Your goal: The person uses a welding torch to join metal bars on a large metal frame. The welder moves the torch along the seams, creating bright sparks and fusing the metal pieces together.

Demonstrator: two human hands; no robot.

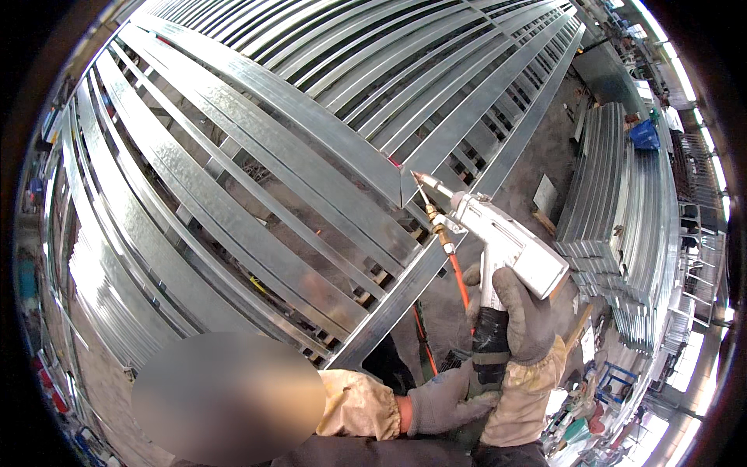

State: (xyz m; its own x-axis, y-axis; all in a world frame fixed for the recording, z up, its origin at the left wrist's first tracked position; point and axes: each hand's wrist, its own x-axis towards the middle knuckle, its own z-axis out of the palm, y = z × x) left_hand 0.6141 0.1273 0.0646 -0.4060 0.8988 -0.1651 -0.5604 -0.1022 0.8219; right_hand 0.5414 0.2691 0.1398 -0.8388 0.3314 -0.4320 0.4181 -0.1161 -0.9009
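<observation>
My right hand [533,319], in a grey glove, is wrapped around the handle of a white handheld welding gun [517,245]. Black tape covers the lower grip. Its copper nozzle points up and left, close to a corner joint of a galvanized steel frame [327,144]; whether it touches I cannot tell. Alongside the nozzle runs a brass wire-feed tube [437,226], fed by an orange-red hose [461,284]. My left hand [443,401], also gloved, is closed at the lower end of the taped grip, its fingers partly hidden.
Long galvanized bars and slats spread across the left and far side, with gaps between them. Bundled steel profiles [603,202] are stacked at the right, a blue item [644,135] on top. A blurred patch hides the lower left.
</observation>
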